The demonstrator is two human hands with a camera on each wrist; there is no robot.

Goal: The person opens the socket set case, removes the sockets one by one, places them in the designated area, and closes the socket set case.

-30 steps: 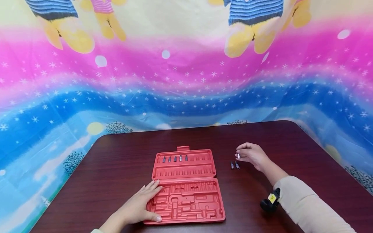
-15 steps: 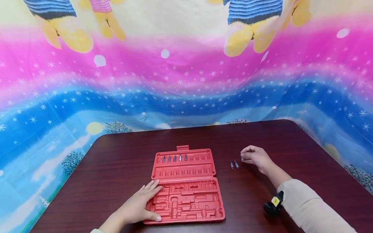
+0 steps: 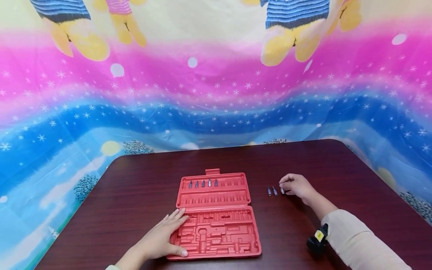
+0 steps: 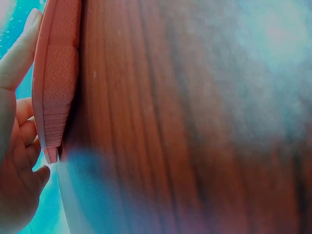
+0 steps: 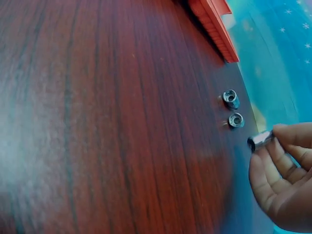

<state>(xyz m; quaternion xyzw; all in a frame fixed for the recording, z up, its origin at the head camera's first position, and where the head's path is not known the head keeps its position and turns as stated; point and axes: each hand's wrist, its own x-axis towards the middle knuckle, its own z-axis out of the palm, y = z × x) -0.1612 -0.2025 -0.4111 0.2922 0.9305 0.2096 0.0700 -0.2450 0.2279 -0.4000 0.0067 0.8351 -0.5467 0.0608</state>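
Taking twelve as the far side of the table (image 3: 141, 180), the right hand (image 3: 297, 186) is the nearer by far to the small metal pieces: thumb and fingertips pinch a metal bit (image 3: 282, 191), with two loose bits (image 3: 275, 191) just beside it at nine o'clock. Those two run roughly twelve to six; the pinched one's axis is mostly hidden by fingers from above. The red case (image 3: 255, 228) lies open around eight, and the left hand (image 3: 165, 234) (nothing gripped, fingers extended) rests on its left edge, well apart from the right. The right wrist view adds hollow ends on the loose bits, and the pinched bit's dark end, which the head view doesn't show.
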